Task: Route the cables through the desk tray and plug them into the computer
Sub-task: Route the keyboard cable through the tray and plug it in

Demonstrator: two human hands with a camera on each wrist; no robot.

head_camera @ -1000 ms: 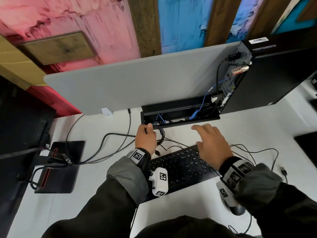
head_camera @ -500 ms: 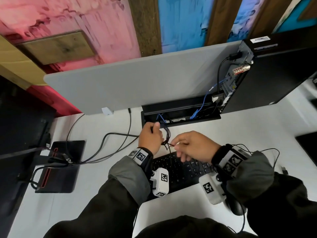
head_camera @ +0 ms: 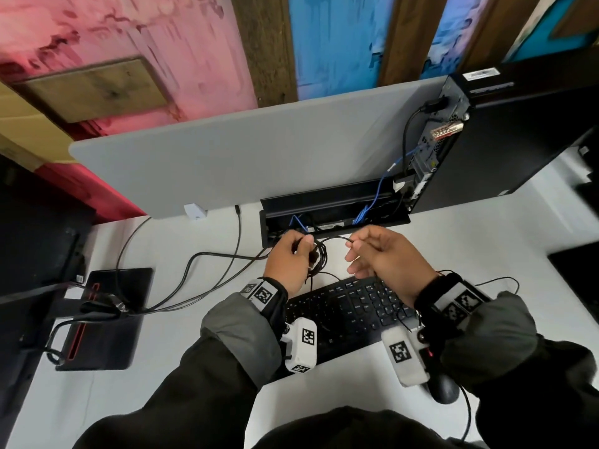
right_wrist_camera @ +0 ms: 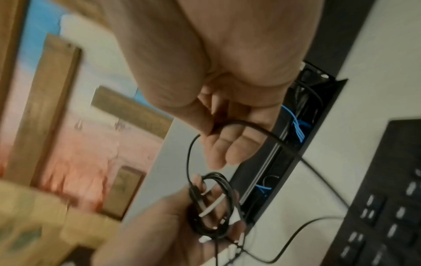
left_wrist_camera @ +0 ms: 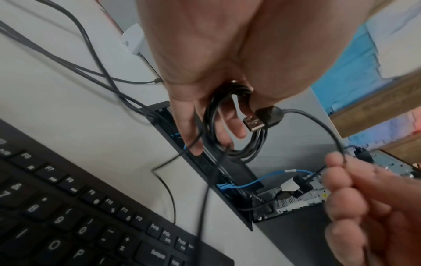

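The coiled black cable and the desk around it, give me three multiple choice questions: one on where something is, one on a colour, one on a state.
1. Where is the coiled cable?
A. in the left hand
B. on the keyboard
C. inside the desk tray

2. What colour is the cable running from the tray up to the computer?
A. red
B. blue
C. yellow

3. What state is the coil's USB plug in?
A. plugged into the computer
B. free, unplugged
C. lying in the tray

Key: 1 A, its fingers curl round the loops; 2 B, blue in every view; 3 B, bare metal end shows beside the coil.
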